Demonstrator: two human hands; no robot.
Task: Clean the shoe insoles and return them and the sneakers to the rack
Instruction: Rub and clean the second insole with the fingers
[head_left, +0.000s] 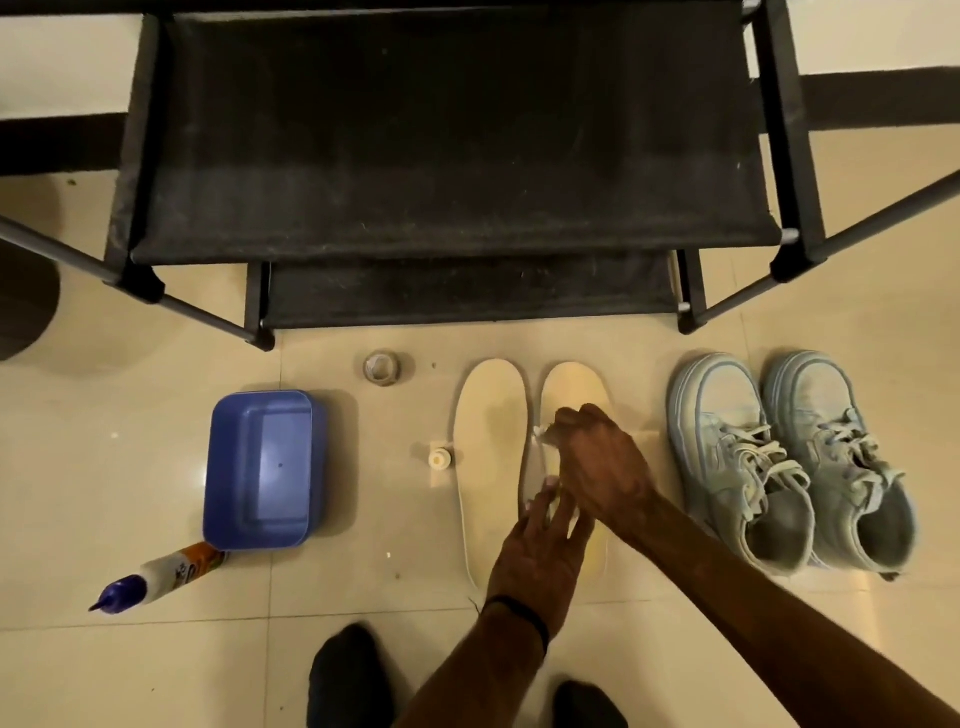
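Note:
Two cream insoles lie side by side on the tiled floor, the left insole (488, 441) bare and the right insole (574, 387) partly under my hands. My right hand (597, 462) is curled around a small whitish brush-like tool (543, 441) held against the right insole's middle. My left hand (540, 545), a black band at its wrist, rests with straight fingers on the lower half of that insole. A pair of pale blue sneakers (727, 441) (836, 415) stands to the right of the insoles. The black shoe rack (441, 130) stands behind, and its shelves hold nothing.
A blue plastic tub (260, 467) sits on the floor at the left, with a bottle with a purple nozzle (171, 569) lying by its near corner. A small white bottle (439, 458) stands left of the insoles, a clear jar (382, 366) farther back. My black-socked feet (348, 670) are at the bottom.

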